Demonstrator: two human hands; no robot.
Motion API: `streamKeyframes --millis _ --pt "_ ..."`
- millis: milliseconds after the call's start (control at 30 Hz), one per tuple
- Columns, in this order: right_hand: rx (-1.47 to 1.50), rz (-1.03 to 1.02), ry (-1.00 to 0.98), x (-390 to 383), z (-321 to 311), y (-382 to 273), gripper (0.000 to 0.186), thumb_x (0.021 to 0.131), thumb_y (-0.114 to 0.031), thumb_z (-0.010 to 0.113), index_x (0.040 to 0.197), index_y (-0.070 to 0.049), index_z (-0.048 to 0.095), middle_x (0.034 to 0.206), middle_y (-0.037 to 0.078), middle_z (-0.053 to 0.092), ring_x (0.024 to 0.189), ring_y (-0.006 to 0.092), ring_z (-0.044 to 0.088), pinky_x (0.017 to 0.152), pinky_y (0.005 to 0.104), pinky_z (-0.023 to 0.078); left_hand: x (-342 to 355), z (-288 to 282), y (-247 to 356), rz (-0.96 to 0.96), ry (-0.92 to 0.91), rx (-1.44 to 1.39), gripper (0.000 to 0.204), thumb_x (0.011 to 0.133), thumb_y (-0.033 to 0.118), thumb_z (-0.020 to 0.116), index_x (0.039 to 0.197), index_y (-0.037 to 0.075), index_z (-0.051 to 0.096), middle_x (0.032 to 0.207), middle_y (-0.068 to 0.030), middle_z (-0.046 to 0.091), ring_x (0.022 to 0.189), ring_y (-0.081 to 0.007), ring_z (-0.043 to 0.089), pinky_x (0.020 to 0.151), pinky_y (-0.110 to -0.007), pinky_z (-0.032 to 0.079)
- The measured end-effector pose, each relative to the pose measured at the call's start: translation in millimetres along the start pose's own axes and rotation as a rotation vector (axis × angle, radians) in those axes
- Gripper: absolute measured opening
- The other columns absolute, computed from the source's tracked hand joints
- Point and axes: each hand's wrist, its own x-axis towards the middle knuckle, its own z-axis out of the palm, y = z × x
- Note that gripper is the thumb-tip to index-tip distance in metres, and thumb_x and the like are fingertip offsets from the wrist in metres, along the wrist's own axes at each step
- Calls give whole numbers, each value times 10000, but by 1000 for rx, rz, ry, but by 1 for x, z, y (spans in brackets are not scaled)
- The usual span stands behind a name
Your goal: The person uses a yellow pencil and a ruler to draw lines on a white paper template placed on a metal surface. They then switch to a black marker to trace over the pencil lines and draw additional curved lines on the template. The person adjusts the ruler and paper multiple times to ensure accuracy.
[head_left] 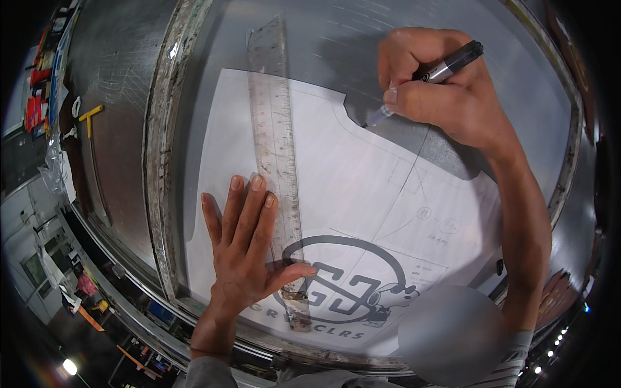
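A large white paper sheet [343,174], cut like a garment pattern piece, carries a dark round logo, lettering, thin lines and handwritten notes. Lengthwise along its left part lies a clear, stained ruler [275,116], its far end reaching past the paper. My left hand [242,249] rests flat with fingers spread, touching the ruler and the paper beside it. Between the fingers of my right hand [446,100] is a marker [446,68] with a silver and dark barrel. It is held tilted, tip down at the notch in the paper's far edge.
A worn metal frame bar [162,142] runs along the left of the grey surface [310,39]. Past it, a yellow T-handled tool [92,116] lies on a metal panel [123,77]. Red items [39,97] and a clear plastic bag [53,171] sit farther left.
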Motion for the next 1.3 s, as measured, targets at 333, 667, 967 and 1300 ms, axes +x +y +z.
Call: streamKeyframes --millis 333,667,967,1300 --pt "52 -47 10 0 2 1 172 663 -118 661 639 -51 505 652 58 542 555 115 437 510 319 306 0 -1 0 -3 -11 6 1099 786 829 576 1499 3 444 1595 -221 393 1537 -418 246 1231 -647 -43" --pt "84 -115 -2 0 2 4 192 622 -92 639 621 -57 450 621 51 494 550 135 424 510 329 295 -1 -1 0 -8 -19 25 1107 788 845 547 1517 21 431 1596 -219 394 1534 -418 254 1233 -648 -34" --pt "97 -115 -69 2 -1 0 228 623 -12 575 585 -64 356 568 36 404 511 134 341 489 339 238 -1 -1 -1 -2 -18 44 1114 791 855 528 1529 28 413 1589 -231 397 1529 -426 260 1233 -658 -12" --pt "489 59 -275 6 -15 -5 350 777 54 591 622 -109 324 586 -52 284 544 66 278 511 311 208 -2 -1 -1 -5 -29 61 1135 799 864 509 1551 24 378 1602 -232 370 1532 -427 248 1232 -665 -12"
